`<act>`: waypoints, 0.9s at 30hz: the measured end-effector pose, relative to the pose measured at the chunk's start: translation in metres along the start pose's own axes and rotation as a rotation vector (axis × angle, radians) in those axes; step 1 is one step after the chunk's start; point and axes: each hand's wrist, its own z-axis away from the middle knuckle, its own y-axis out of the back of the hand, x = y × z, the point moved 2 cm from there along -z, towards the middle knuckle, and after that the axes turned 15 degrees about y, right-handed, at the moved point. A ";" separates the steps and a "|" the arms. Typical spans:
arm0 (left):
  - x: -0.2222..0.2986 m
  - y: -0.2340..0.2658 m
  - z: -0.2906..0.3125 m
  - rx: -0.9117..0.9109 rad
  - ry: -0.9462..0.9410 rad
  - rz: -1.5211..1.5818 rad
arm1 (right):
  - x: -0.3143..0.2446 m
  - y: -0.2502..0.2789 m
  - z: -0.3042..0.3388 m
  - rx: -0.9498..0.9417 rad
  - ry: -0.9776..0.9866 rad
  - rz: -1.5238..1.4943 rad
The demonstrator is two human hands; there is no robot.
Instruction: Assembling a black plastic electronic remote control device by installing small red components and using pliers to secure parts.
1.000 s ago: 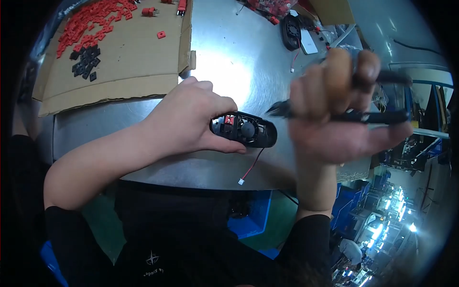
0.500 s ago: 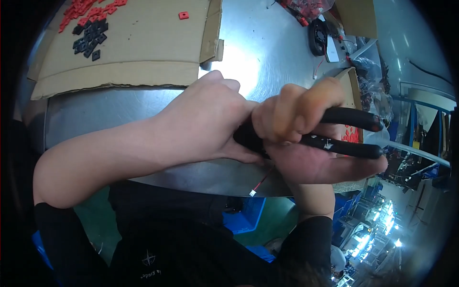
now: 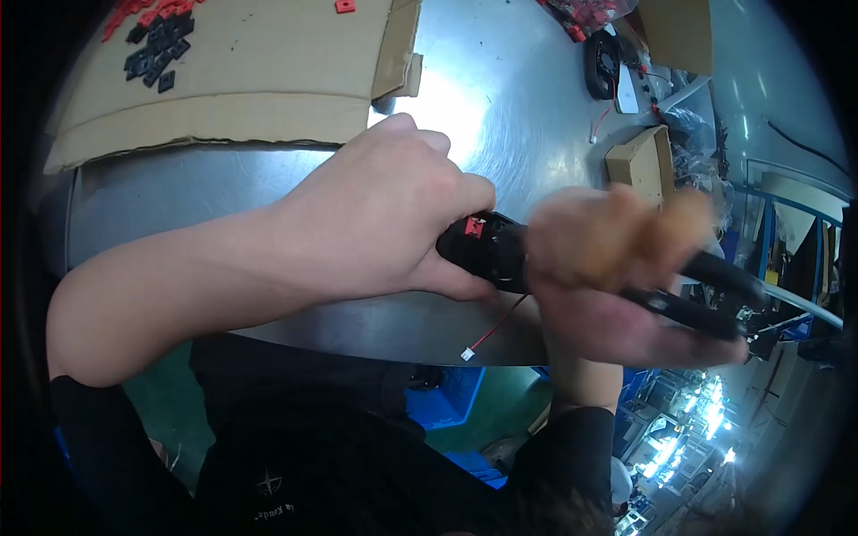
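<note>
My left hand (image 3: 384,210) is closed around a black fan-like part (image 3: 487,259) above the metal table. A small red piece (image 3: 475,227) sits on that part beside my fingers. From beneath it hangs a thin red-and-black wire ending in a white connector (image 3: 467,354). Right beside the part, my right hand (image 3: 608,255) grips a pair of black-handled pliers (image 3: 693,314). Both are smeared by motion. The pliers' jaws are hidden, and I cannot tell whether they touch the part.
A cardboard tray (image 3: 268,107) at the far left holds black square pieces (image 3: 161,54) and red ones (image 3: 345,6). At the far right lie a black blower fan (image 3: 602,67) and a bag of red parts (image 3: 590,13). A small cardboard box (image 3: 636,165) stands near my right hand.
My right hand and the pliers have moved right and slightly down, away from my left hand. The red piece on the black part has come into view.
</note>
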 end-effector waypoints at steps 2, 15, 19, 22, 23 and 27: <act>0.000 -0.001 0.000 0.002 -0.029 0.010 | 0.012 -0.006 0.008 0.071 -0.080 -0.045; 0.001 -0.005 0.001 -0.005 0.069 0.022 | -0.011 -0.004 -0.003 -0.202 -0.012 0.141; 0.002 -0.007 0.003 0.012 0.095 -0.007 | 0.009 -0.006 0.004 -0.017 0.165 0.088; 0.004 -0.007 0.004 0.010 0.101 -0.065 | 0.016 -0.003 0.003 0.031 0.134 0.099; 0.004 -0.006 0.004 0.014 0.101 -0.062 | 0.017 -0.004 0.005 0.071 0.116 0.107; 0.007 -0.005 0.003 -0.010 0.105 -0.031 | 0.016 -0.002 0.005 0.044 0.121 0.127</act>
